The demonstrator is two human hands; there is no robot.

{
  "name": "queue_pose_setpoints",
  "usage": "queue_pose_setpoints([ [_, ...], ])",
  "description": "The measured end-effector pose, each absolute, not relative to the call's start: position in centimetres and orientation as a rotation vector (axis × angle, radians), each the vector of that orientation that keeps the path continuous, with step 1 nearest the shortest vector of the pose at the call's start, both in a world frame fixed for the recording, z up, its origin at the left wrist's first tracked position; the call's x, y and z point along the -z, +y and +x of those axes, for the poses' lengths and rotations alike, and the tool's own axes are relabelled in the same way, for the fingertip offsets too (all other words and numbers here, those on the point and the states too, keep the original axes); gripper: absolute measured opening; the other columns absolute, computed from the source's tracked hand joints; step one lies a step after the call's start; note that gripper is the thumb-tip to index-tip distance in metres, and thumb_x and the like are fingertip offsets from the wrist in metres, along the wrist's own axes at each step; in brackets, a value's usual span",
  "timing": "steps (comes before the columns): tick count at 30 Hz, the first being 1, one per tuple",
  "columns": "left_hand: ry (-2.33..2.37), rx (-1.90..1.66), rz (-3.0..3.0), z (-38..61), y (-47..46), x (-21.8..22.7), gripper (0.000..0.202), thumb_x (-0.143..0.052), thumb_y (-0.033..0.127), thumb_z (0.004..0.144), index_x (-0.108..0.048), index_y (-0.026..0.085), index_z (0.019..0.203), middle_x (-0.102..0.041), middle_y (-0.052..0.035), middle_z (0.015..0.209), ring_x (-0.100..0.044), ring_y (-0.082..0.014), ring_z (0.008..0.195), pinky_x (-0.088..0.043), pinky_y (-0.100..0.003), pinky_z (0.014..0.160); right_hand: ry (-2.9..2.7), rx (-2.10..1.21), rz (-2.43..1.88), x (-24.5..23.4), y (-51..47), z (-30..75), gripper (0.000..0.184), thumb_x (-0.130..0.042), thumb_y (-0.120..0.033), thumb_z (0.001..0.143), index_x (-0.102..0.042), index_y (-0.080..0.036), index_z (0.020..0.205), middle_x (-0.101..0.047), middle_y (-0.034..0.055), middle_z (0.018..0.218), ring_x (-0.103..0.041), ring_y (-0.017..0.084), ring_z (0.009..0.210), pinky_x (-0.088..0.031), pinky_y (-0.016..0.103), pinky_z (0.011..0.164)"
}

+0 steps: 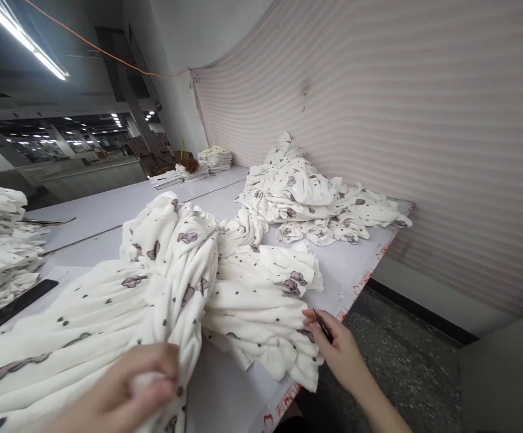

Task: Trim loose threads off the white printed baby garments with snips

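Note:
A heap of white plush cloth (184, 252) with grey-purple bow-like prints and dark dots lies across the near table. Over its front part is my left hand (126, 385), blurred, its fingers curled with white cloth showing between thumb and forefinger. My right hand (340, 349) is at the right end of a gathered piece of the same cloth (261, 313), by the table's edge. Its fingers are closed on a slim dark tool (323, 325), mostly hidden in the palm. The fingertips are against or very close to the cloth's edge; contact is unclear.
Another pile of the printed cloth (306, 192) lies farther back by the striped curtain (379, 108). White cloth is stacked at left (0, 252), beside a flat black object (20, 304). Folded stacks (216, 159) stand at the far end. The table's edge (356, 288) borders a speckled floor.

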State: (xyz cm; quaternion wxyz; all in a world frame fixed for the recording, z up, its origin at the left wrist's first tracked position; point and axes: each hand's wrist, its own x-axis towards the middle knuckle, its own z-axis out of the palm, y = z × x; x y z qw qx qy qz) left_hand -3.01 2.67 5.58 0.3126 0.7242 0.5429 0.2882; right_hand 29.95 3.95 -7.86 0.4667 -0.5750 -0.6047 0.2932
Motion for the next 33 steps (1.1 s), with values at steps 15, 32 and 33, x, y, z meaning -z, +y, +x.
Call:
queue_pose_setpoints([
  [15, 1.461, -0.069, 2.394, 9.9, 4.5, 5.0, 0.033, -0.056, 0.026, 0.084, -0.053, 0.022, 0.117, -0.064, -0.0089, 0.109, -0.068, -0.0277, 0.083, -0.047, -0.032, 0.064, -0.873, -1.278, -1.424, 9.0, 6.1, 30.7, 0.025, -0.05, -0.045, 0.079, -0.054, -0.02, 0.076, -0.037, -0.0116, 0.044, -0.024, 0.005, 0.03, -0.018, 0.017, 0.032],
  [32, 1.205, -0.685, 2.059, 10.9, 5.0, 0.5, 0.016, -0.052, 0.026, 0.091, -0.066, 0.021, 0.089, -0.064, -0.0059, 0.096, -0.061, -0.0202, 0.091, -0.046, -0.028, 0.081, -1.289, -0.654, -1.271, 4.6, 1.4, 30.5, 0.008, -0.06, -0.03, 0.083, -0.065, -0.024, 0.087, -0.062, 0.0045, 0.088, -0.06, 0.021, 0.084, -0.047, 0.027, 0.072],
  [33, 1.188, -0.704, 2.009, 10.9, 5.2, 0.1, 0.018, -0.052, 0.029, 0.091, -0.067, 0.021, 0.087, -0.065, -0.0058, 0.094, -0.061, -0.0201, 0.09, -0.046, -0.028, 0.081, -1.432, -0.585, -1.22, 4.3, 1.0, 30.1, 0.008, -0.058, -0.025, 0.086, -0.065, -0.025, 0.089, -0.063, 0.004, 0.087, -0.061, 0.02, 0.082, -0.048, 0.026, 0.072],
])
